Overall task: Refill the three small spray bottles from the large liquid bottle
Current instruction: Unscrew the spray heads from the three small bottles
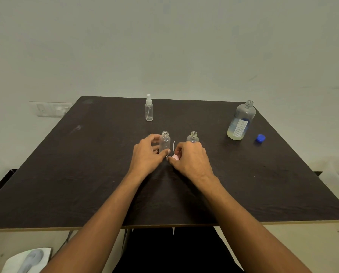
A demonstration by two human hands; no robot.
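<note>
One large liquid bottle [241,120] stands uncapped near the far right corner of the dark table [86,174], with a shallow layer of pale yellowish liquid in its bottom and a printed label on its side. One blue cap [260,138] lies just beside it on its right, a little nearer the person. There are three small spray bottles, all clear and all to the left of the large liquid bottle. The capped spray bottle [149,110], the only one of the three with a white spray top on, stands upright well to the left of the large liquid bottle, toward the table's far edge. The other two are open at the neck and stand nearer the person than the large liquid bottle does. The right open bottle [193,137] is the closer of the pair to it, its lower part hidden behind the right hand [190,156]. The left open bottle [165,141] stands near it, farther from the large liquid bottle. The left hand [147,154] grips this bottle, fingers curled round its far side and thumb across its near side low down. The right hand pinches one pink spray head [175,157] between thumb and fingertips, and its thin white dip tube [174,145] points up between the two open bottles. Whether the head touches the table is unclear. One white switch plate [50,109] sits on the wall far to the left of the large liquid bottle.
</note>
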